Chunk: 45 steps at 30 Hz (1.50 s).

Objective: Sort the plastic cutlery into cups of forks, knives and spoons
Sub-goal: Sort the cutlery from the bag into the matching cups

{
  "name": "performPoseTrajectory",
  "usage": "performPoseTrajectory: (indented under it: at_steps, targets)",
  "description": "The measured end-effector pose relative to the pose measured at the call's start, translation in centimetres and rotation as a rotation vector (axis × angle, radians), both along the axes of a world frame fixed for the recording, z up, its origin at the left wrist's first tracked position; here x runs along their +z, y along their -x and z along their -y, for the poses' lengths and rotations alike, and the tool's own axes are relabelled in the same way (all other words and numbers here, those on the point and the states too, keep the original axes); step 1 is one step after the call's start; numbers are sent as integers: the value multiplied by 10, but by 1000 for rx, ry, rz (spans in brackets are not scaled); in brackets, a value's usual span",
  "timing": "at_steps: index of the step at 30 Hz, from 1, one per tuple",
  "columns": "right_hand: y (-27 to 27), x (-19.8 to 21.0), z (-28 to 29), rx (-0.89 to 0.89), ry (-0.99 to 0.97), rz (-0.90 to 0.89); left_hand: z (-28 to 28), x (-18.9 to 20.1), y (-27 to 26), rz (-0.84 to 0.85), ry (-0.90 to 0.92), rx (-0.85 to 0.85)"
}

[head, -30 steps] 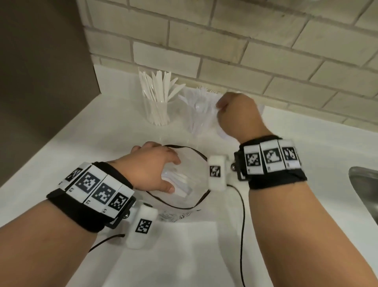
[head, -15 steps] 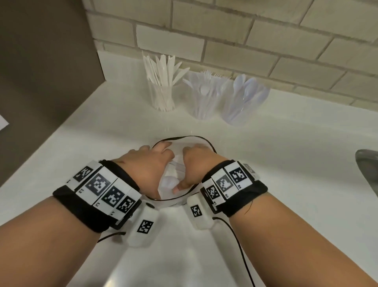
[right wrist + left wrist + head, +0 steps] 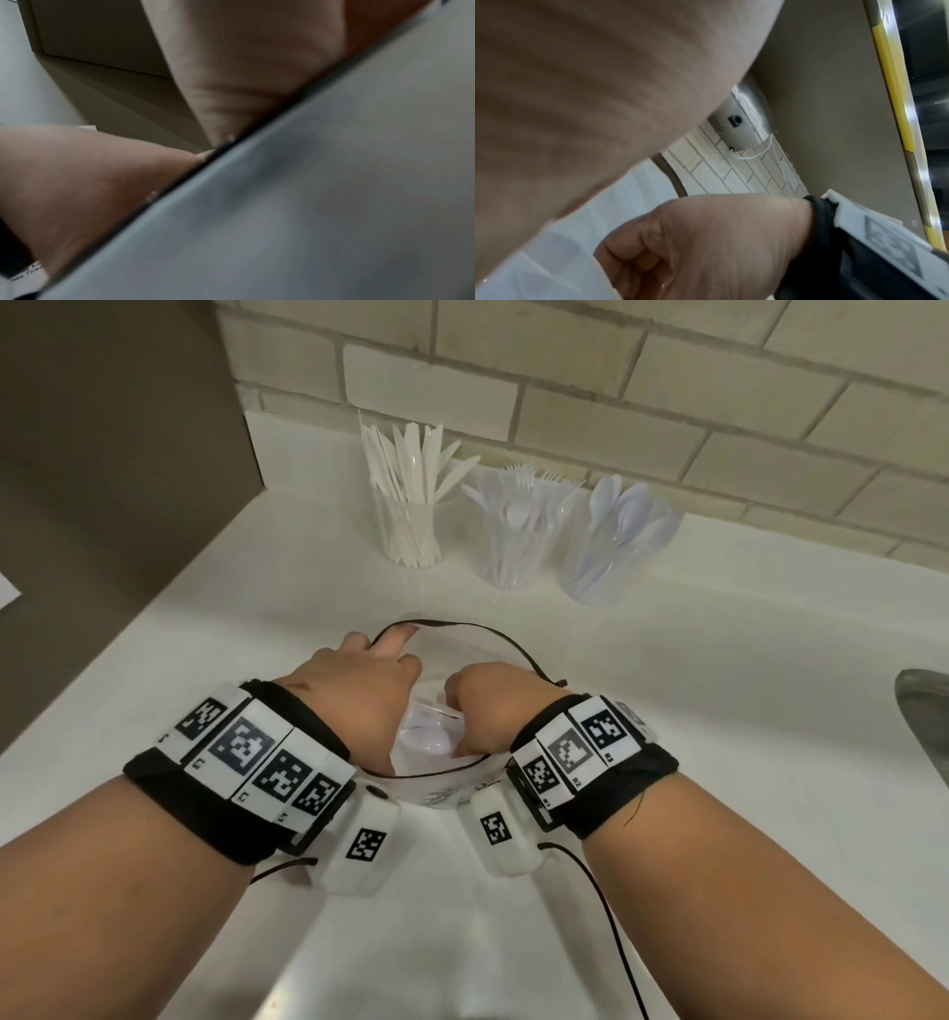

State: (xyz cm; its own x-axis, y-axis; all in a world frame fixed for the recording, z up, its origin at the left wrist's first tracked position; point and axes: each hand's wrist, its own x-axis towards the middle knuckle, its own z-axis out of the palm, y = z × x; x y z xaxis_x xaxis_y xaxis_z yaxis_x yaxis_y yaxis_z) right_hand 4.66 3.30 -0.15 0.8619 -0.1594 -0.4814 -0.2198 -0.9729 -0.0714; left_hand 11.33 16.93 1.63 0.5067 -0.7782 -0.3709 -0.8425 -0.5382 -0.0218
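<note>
Three clear cups stand at the back by the wall: knives (image 3: pixel 405 516) on the left, forks (image 3: pixel 518 531) in the middle, spoons (image 3: pixel 616 541) on the right. In front of them a clear bag with a black rim (image 3: pixel 493 634) lies open on the white counter. My left hand (image 3: pixel 390 660) grips the bag's left rim, its fingers curled over it. My right hand (image 3: pixel 462 716) is down inside the bag with its fingers curled among the loose white cutlery (image 3: pixel 429 737). The left wrist view shows the right hand (image 3: pixel 706 243) as a closed fist; which piece it holds is hidden.
A metal sink edge (image 3: pixel 924 711) lies at the far right. A brown panel (image 3: pixel 102 454) closes the left side and a brick wall (image 3: pixel 616 403) the back. A black cable (image 3: pixel 611 916) trails from my right wrist. A grey dispenser (image 3: pixel 739 125) hangs on the wall.
My right hand came back from the cups at the wall and dipped into the bag, where it now stays. My left hand has kept its hold on the bag's rim.
</note>
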Motion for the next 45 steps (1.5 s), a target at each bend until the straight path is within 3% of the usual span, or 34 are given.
performPoseTrajectory:
  at_steps: [9,13,17,20,23,28,32,39,45]
  targets:
    - [3,-6,-2,-30,-42,72,-3,11,9,16,-137,-4]
    - [3,-8,-1,-22,-61,98,-7,0,-5,52,-274,148]
    - [0,-7,3,-61,-58,80,-8,-8,-6,-59,-283,165]
    - [-5,-3,5,-50,-32,55,-6,-4,1,-149,-272,17]
    - [-6,2,7,-50,-58,67,-4,0,3,-130,-270,48]
    - [-1,9,8,-25,-225,21,0,0,-7,-175,31,212]
    - [1,3,3,-28,-121,-10,1,0,-7,-231,185,116]
    - [2,3,0,8,-84,47,-8,16,-14,-159,17,31]
    - [5,-2,-3,94,-18,24,-5,13,-8,-139,4,35]
